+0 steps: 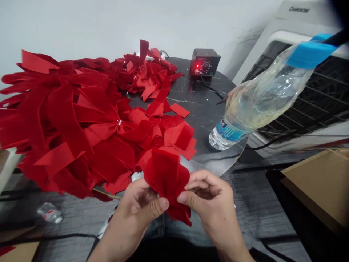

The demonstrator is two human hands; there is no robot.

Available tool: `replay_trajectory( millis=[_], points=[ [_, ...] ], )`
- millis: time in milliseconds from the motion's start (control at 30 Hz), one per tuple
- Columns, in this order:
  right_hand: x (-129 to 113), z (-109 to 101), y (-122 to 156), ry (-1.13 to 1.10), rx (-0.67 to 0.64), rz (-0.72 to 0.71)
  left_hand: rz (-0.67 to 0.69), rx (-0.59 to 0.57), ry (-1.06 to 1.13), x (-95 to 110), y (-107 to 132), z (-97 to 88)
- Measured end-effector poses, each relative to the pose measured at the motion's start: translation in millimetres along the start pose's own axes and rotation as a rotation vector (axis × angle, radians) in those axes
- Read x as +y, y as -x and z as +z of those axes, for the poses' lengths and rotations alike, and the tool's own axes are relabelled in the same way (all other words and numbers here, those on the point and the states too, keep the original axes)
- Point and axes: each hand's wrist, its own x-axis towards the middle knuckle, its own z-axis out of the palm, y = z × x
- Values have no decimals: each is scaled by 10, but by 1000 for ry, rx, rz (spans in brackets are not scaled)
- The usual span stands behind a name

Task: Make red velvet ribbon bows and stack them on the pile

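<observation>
Between both hands is a red velvet bow [167, 174], gathered at its middle, with loops fanning out above and a smaller part below. My left hand [143, 203] pinches its left side near the gather, thumb in front. On the right side, my right hand [208, 198] grips the fabric between thumb and fingers. Just beyond the hands, loose red fabric pieces [180, 136] lie on the round dark marbled table [188, 91]. To the left rises a big heap of red velvet bows [65, 105], some showing a thin shiny tie at the centre.
A tall plastic bottle [261, 94] with a blue cap stands at the table's right edge. Behind it are a black control box [205, 62] with a lit red light and a cable. A cardboard box [321, 182] sits at right; a small bottle [49, 213] lies on the floor.
</observation>
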Motion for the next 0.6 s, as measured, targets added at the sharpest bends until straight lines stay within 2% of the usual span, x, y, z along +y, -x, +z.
replay_trajectory(
  millis=[100,233,433,600],
  points=[
    [-10,-35,4,-1,-20,39,21,-37,36,-25,-38,-7],
    [-28,-30,-12,6,-7,44,31,-20,4,-25,-90,-20],
    [-8,-13,-48,-39,-121,15,44,5,-7,15,-147,-11],
    [-84,1,-80,-94,-268,97,-22,17,35,-1,-179,-20]
  ],
)
